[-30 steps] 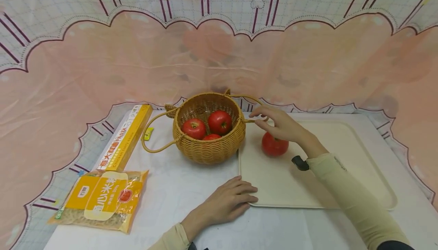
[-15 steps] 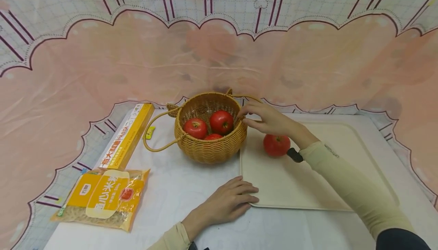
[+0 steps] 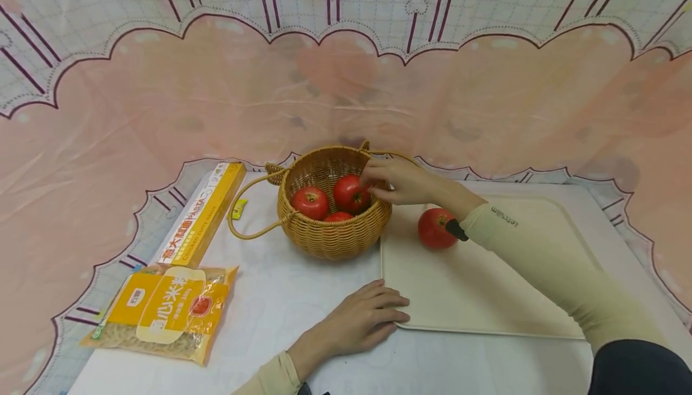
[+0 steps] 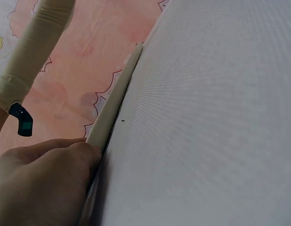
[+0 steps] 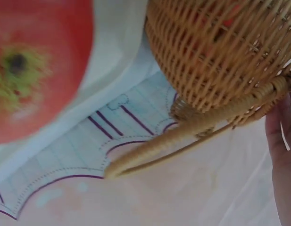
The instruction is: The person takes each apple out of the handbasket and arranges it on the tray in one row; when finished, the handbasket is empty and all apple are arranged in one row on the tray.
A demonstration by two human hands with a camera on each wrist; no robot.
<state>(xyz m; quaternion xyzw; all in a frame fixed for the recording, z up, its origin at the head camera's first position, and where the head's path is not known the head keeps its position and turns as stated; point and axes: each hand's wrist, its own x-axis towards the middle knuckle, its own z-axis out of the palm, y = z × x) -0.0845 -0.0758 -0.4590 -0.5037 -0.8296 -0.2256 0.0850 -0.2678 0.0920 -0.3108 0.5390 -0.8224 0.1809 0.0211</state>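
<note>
Your head cam looks forward and down over the desk [image 3: 270, 323]; left wrist looks low along the tray [image 4: 114, 103] toward 12 o'clock; right wrist's super close, sharing the basket [image 5: 220, 56], its 2 o'clock, with head.

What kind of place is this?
Probably a table set up indoors, but I can't tell which room. A patterned cloth hangs behind it, and a basket of apples and a tray sit on it.

- A basket [image 3: 335, 242] stands on the table [image 3: 270, 299], left of the tray [image 3: 459, 299].
- Three apples [image 3: 310, 203] sit in the basket.
- Another apple [image 3: 432, 230] rests on the tray's left side.
- A box [image 3: 202, 218] lies left of the basket; a bag [image 3: 167, 311] lies before the box.
- A packet [image 3: 240, 208] lies between box and basket.
- Behind everything hangs a cloth [image 3: 324, 95].
</note>
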